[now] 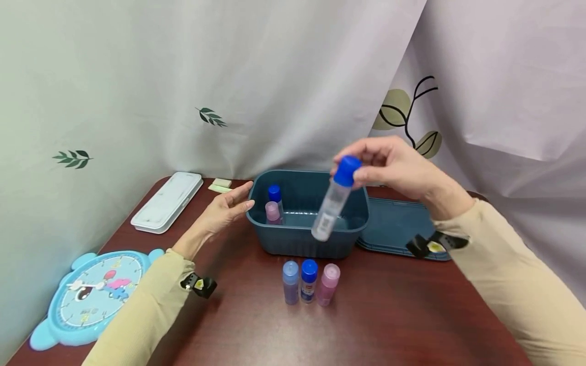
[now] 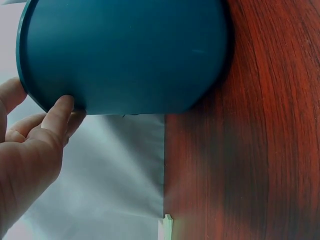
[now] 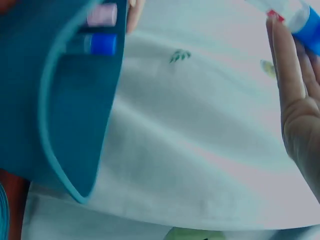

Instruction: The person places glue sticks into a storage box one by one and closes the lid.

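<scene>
My right hand (image 1: 389,165) pinches a clear glue stick (image 1: 330,208) by its blue cap and holds it tilted over the front rim of a dark teal bin (image 1: 293,244). In the right wrist view part of the blue cap (image 3: 309,30) shows beside the fingers. My left hand (image 1: 224,211) touches the bin's left end; in the left wrist view its fingertips (image 2: 62,105) lie against the outer wall near the rim. Inside the bin, at the left, stand a blue-capped glue stick (image 1: 274,193) and a pink-capped one (image 1: 272,211).
In front of the bin stand a light-blue glue stick (image 1: 290,282), a blue-capped one (image 1: 309,279) and a pink one (image 1: 328,284). A teal lid (image 1: 393,223) lies at right. Left are a white case (image 1: 167,203), small pale blocks (image 1: 222,185) and a blue toy clock (image 1: 98,295).
</scene>
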Available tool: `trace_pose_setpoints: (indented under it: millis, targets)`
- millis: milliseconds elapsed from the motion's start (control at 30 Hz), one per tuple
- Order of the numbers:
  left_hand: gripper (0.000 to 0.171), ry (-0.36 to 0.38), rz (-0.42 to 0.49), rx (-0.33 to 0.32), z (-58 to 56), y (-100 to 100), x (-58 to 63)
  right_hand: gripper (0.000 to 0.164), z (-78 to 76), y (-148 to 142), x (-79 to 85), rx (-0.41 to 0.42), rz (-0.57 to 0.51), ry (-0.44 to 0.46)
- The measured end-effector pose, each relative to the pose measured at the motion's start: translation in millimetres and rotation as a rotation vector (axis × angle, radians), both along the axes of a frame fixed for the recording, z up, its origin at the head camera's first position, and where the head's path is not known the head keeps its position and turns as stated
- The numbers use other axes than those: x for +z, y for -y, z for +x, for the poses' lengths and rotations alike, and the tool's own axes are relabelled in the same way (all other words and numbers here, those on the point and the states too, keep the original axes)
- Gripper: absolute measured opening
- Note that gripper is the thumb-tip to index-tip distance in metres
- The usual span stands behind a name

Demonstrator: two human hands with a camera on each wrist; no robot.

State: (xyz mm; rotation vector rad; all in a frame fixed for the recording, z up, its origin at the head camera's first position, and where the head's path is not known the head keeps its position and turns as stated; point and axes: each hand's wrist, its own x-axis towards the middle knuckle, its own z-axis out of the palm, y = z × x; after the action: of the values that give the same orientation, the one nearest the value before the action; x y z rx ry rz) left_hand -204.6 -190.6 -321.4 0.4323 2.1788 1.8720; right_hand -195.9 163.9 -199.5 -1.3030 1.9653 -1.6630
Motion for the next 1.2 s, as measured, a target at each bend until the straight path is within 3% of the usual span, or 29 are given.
trace_pose_setpoints:
  millis: [100,233,400,533,833,1067,1200]
  targets:
    - [0.062,-0.001,0.003,-0.002,0.6,-0.5,-0.4,0.030,-17.7,14.3,-8.4,-0.149,0.040,0.026]
    - [0.062,-0.002,0.010,0.000,0.8,-1.3,-0.9,0.034,-37.6,40.6,-39.2,-0.270,0.145,0.085]
    - [0.062,0.009,0.008,0.001,0.7,-1.8,-2.2,0.032,-51.6,64.0,-75.0,-0.341,0.303,0.123]
    - [0.062,0.004,0.006,0.003,0.5,-1.7,-2.6,0.031,-56.7,74.8,-88.9,-0.353,0.372,0.165]
    - [0.062,0.006,0.034,-0.005,0.2,0.1,-1.9,0.033,-60.2,86.9,-94.4,-0.354,0.411,0.195]
    - [0.062,0.008,0.043,-0.013,0.4,0.7,-3.2,0.051,-56.1,82.1,-90.8,-0.354,0.469,0.082]
    - [0.062,0.002,0.034,-0.014,-0.2,0.7,-2.7,0.049,-40.3,70.0,-75.4,-0.368,0.357,0.022]
